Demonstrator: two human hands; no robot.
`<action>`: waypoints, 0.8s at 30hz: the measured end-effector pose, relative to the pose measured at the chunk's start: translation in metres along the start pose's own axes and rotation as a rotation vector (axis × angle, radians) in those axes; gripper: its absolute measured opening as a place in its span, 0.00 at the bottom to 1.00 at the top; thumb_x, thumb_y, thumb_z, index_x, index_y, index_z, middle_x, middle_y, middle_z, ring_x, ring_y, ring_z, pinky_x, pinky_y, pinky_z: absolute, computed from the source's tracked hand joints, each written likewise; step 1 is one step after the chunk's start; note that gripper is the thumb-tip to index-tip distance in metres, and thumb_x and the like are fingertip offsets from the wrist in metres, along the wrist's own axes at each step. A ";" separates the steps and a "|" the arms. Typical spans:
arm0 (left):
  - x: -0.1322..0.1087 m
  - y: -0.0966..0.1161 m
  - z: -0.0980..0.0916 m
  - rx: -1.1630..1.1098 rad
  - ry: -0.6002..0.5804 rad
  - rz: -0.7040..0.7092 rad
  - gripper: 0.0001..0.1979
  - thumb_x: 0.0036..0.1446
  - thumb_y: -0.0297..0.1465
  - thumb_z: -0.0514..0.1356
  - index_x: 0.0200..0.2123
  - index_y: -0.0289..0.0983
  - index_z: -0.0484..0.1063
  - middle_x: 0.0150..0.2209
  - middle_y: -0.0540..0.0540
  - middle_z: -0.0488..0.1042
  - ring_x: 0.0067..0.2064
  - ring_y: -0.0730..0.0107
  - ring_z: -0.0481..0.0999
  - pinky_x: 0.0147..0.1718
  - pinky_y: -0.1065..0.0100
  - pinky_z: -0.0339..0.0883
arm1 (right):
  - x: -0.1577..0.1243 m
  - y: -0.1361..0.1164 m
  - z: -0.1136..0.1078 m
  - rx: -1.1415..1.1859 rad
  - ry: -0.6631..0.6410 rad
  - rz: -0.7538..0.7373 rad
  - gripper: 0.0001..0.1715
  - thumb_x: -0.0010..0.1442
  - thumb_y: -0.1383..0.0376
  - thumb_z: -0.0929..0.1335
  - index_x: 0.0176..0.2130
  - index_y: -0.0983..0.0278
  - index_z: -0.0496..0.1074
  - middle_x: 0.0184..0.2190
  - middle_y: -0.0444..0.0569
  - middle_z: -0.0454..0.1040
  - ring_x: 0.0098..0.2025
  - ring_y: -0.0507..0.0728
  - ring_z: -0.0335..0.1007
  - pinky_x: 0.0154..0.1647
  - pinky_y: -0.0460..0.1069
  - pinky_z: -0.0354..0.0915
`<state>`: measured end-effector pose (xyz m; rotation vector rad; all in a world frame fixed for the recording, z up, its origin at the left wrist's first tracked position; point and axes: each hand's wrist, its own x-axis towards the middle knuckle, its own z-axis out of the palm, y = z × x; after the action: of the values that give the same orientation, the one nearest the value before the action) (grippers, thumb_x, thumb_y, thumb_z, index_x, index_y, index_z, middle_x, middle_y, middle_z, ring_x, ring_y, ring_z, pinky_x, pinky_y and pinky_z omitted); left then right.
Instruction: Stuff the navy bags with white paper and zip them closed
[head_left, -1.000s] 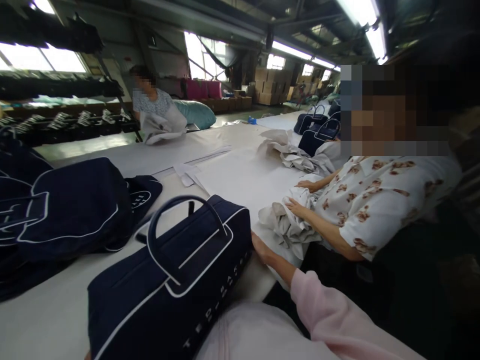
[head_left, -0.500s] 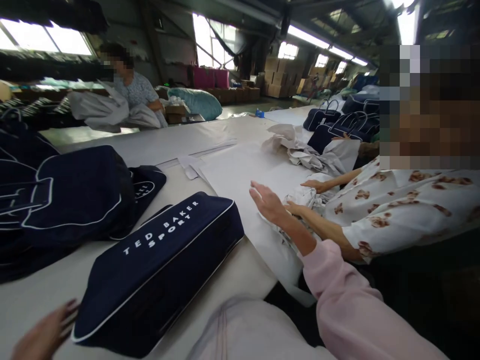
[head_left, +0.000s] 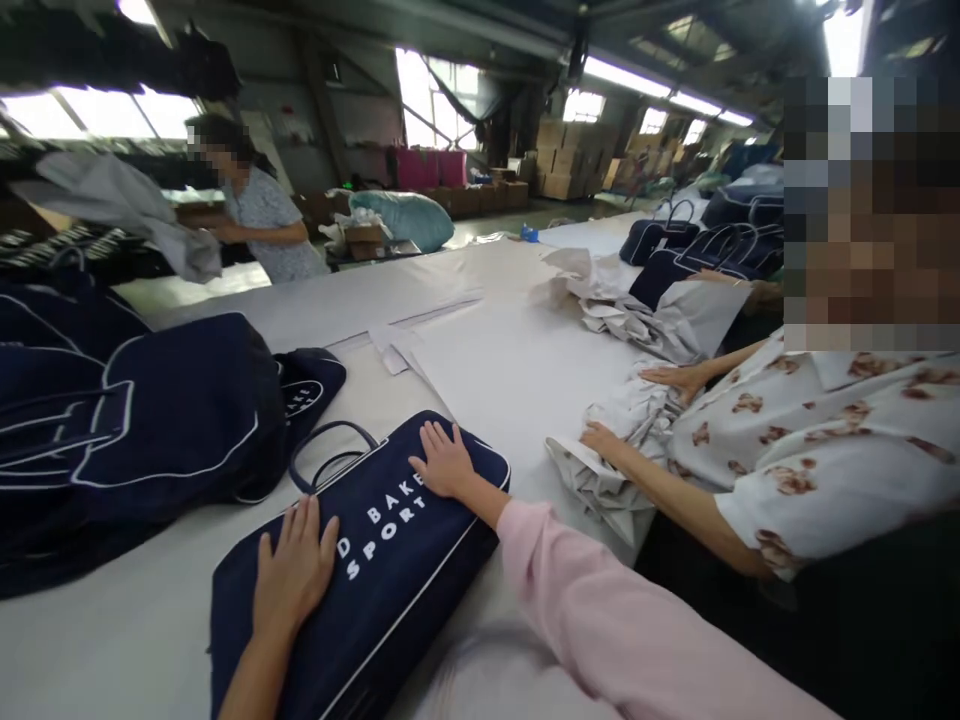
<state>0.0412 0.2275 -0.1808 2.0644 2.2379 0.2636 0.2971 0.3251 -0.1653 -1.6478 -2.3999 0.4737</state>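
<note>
A navy sports bag (head_left: 375, 620) with white piping and white lettering lies on the table before me, its printed side facing up. My left hand (head_left: 294, 565) rests flat on its left part, fingers stretched out. Toward the far right end of the bag, my right hand (head_left: 444, 460) lies with fingers spread, covering part of the lettering. The bag's looped handles (head_left: 330, 455) show along its far edge. Neither hand grips anything.
More navy bags (head_left: 187, 410) are piled at the left. On my right a co-worker in a flowered shirt (head_left: 840, 440) handles crumpled grey-white wrapping (head_left: 630, 450). Other navy bags (head_left: 697, 250) stand beyond. Another person (head_left: 262, 210) across the table holds grey sheeting.
Both my hands have come down onto the bag, the right one from above the paper. The bag has turned so its handles show. The person opposite has swung the sheeting left.
</note>
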 end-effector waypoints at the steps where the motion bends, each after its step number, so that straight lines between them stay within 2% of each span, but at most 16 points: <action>1: 0.002 -0.004 0.002 0.015 -0.014 0.010 0.32 0.65 0.41 0.40 0.66 0.29 0.56 0.67 0.31 0.56 0.69 0.47 0.51 0.64 0.40 0.44 | 0.000 0.004 0.005 -0.013 -0.001 0.012 0.41 0.70 0.50 0.53 0.68 0.77 0.48 0.70 0.62 0.44 0.72 0.64 0.35 0.70 0.66 0.30; 4: 0.007 -0.022 0.012 0.059 -0.065 0.050 0.31 0.63 0.40 0.40 0.64 0.32 0.61 0.67 0.35 0.56 0.69 0.47 0.50 0.63 0.39 0.45 | -0.003 -0.012 -0.008 0.000 -0.003 0.040 0.41 0.70 0.51 0.53 0.67 0.79 0.50 0.69 0.65 0.46 0.72 0.66 0.37 0.69 0.69 0.30; 5: 0.007 -0.028 0.015 0.071 -0.071 0.063 0.31 0.63 0.39 0.40 0.64 0.33 0.61 0.67 0.36 0.55 0.69 0.47 0.50 0.63 0.38 0.45 | -0.005 -0.023 -0.015 0.015 0.045 0.017 0.40 0.71 0.51 0.53 0.67 0.79 0.51 0.69 0.65 0.47 0.72 0.66 0.38 0.69 0.70 0.30; 7: 0.007 -0.036 0.018 0.083 -0.053 0.084 0.33 0.63 0.39 0.37 0.64 0.30 0.61 0.68 0.36 0.53 0.70 0.46 0.47 0.63 0.37 0.43 | -0.011 -0.043 -0.023 0.040 0.227 -0.095 0.38 0.71 0.51 0.52 0.68 0.74 0.51 0.70 0.61 0.46 0.72 0.63 0.35 0.69 0.69 0.27; 9: 0.006 -0.033 0.014 0.051 -0.014 0.064 0.36 0.63 0.41 0.34 0.65 0.26 0.58 0.68 0.35 0.52 0.70 0.45 0.47 0.63 0.37 0.42 | -0.019 -0.053 -0.017 0.056 0.353 -0.209 0.37 0.71 0.52 0.53 0.69 0.71 0.48 0.71 0.56 0.44 0.73 0.60 0.33 0.71 0.66 0.27; 11: 0.001 -0.021 0.003 -0.071 0.030 0.006 0.37 0.63 0.44 0.36 0.65 0.23 0.57 0.67 0.31 0.54 0.69 0.44 0.49 0.65 0.40 0.39 | -0.031 -0.048 -0.001 0.090 0.288 -0.208 0.37 0.71 0.52 0.53 0.69 0.72 0.49 0.70 0.57 0.45 0.73 0.60 0.35 0.71 0.63 0.30; 13: -0.007 -0.009 -0.012 -0.255 0.065 -0.069 0.36 0.62 0.44 0.41 0.62 0.22 0.61 0.65 0.28 0.58 0.68 0.45 0.52 0.66 0.44 0.37 | -0.042 -0.032 0.016 0.116 0.171 -0.135 0.39 0.70 0.51 0.54 0.67 0.76 0.52 0.70 0.61 0.47 0.72 0.61 0.38 0.71 0.62 0.33; 14: -0.011 -0.007 -0.019 -0.296 0.075 -0.102 0.35 0.61 0.44 0.44 0.61 0.25 0.63 0.65 0.30 0.59 0.68 0.48 0.53 0.67 0.49 0.38 | -0.045 -0.023 0.023 0.115 0.156 -0.088 0.39 0.70 0.51 0.55 0.67 0.76 0.52 0.70 0.61 0.47 0.72 0.62 0.38 0.71 0.62 0.33; 15: -0.016 -0.010 -0.026 -0.320 0.100 -0.156 0.33 0.60 0.44 0.47 0.61 0.29 0.65 0.66 0.35 0.59 0.68 0.53 0.54 0.68 0.54 0.39 | -0.046 -0.015 0.029 0.108 0.166 -0.039 0.40 0.69 0.52 0.55 0.67 0.77 0.52 0.70 0.62 0.46 0.72 0.63 0.38 0.71 0.62 0.33; 17: -0.032 -0.029 -0.035 -0.372 0.187 -0.337 0.31 0.61 0.44 0.47 0.62 0.33 0.63 0.66 0.41 0.58 0.68 0.60 0.54 0.68 0.62 0.40 | -0.038 -0.001 0.037 0.059 0.190 0.008 0.39 0.70 0.53 0.53 0.67 0.80 0.52 0.70 0.64 0.46 0.71 0.65 0.39 0.71 0.62 0.32; 19: -0.057 -0.059 -0.036 -0.453 0.279 -0.589 0.30 0.64 0.42 0.45 0.63 0.33 0.61 0.66 0.39 0.59 0.68 0.61 0.54 0.68 0.62 0.42 | -0.028 0.006 0.043 -0.001 0.214 0.000 0.40 0.69 0.53 0.52 0.67 0.81 0.52 0.69 0.65 0.47 0.71 0.66 0.41 0.70 0.61 0.33; 22: -0.107 -0.093 -0.017 -0.713 0.296 -0.943 0.28 0.65 0.41 0.41 0.59 0.30 0.64 0.61 0.31 0.65 0.63 0.55 0.64 0.62 0.54 0.56 | -0.019 0.011 0.048 -0.071 0.222 -0.025 0.42 0.68 0.52 0.50 0.67 0.81 0.52 0.69 0.64 0.49 0.71 0.66 0.42 0.70 0.61 0.34; 24: -0.137 -0.095 0.009 -0.965 0.220 -1.086 0.30 0.65 0.45 0.43 0.55 0.28 0.67 0.54 0.28 0.72 0.55 0.51 0.73 0.52 0.51 0.68 | -0.019 0.017 0.049 -0.103 0.206 -0.034 0.43 0.67 0.51 0.49 0.67 0.81 0.53 0.69 0.63 0.50 0.70 0.66 0.42 0.70 0.61 0.36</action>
<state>-0.0383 0.0851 -0.2141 0.2951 2.2416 1.1497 0.3025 0.3060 -0.2163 -1.6065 -2.3295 0.1680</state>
